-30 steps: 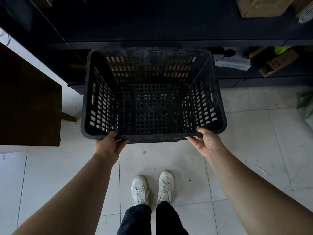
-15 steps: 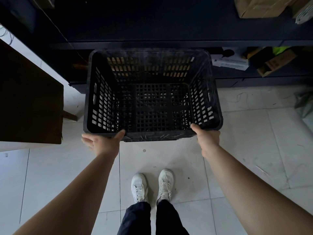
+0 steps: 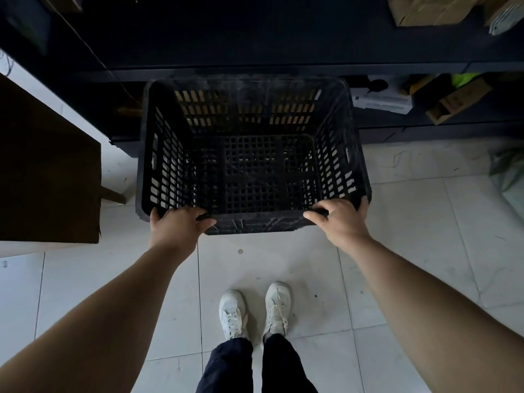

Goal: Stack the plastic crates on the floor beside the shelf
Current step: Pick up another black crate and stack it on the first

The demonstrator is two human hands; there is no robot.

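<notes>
A black plastic crate (image 3: pixel 252 171) with slotted walls and a grid bottom sits in front of me, its far side against the dark shelf (image 3: pixel 255 61). It is empty inside. My left hand (image 3: pixel 177 225) grips the near rim at its left corner, fingers curled over the edge. At the right corner of the same rim my right hand (image 3: pixel 338 219) is closed, thumb wrapped round the outer corner. Whether another crate lies under it I cannot tell.
A brown cardboard box (image 3: pixel 48 177) stands close on the left. Cardboard boxes and packages (image 3: pixel 453 100) lie on the lower shelf at right, more (image 3: pixel 431 9) on the top shelf. A crumpled bag (image 3: pixel 507 171) lies at the right edge. My white shoes (image 3: pixel 255 310) stand on pale floor tiles.
Both hands let go of the rim for a moment, then came down on top of it and closed on the near corners. The crate barely shifted.
</notes>
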